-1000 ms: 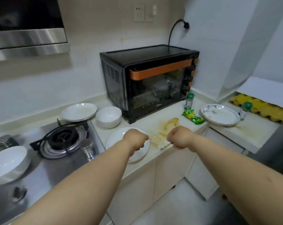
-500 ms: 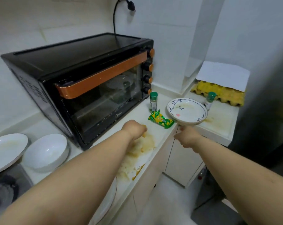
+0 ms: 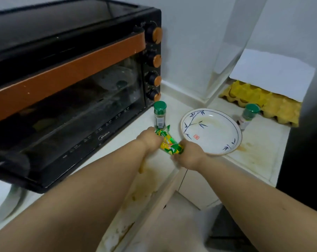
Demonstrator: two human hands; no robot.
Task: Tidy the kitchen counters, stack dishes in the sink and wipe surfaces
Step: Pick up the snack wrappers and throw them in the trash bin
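Observation:
A crumpled green and yellow snack packet [image 3: 170, 144] lies at the counter's front edge between my two hands. My left hand [image 3: 150, 139] is closed on its upper left end and my right hand [image 3: 189, 155] on its lower right end; the fingers of both are hidden behind the knuckles. Just right of the packet sits a dirty white plate with a blue bamboo pattern [image 3: 217, 124], touching my right hand's far side. A brown sauce smear [image 3: 150, 182] spreads over the counter under my left forearm.
A black and orange toaster oven [image 3: 72, 84] fills the left. A green-capped spice jar [image 3: 160, 115] stands behind the packet, another [image 3: 248, 115] beyond the plate. A yellow egg tray [image 3: 263, 100] under white paper [image 3: 272, 73] sits at the back right. A white dish [image 3: 1, 197] is at lower left.
The view has moved right and closer to the oven corner. Both hands have travelled forward to the green packet and closed on its two ends.

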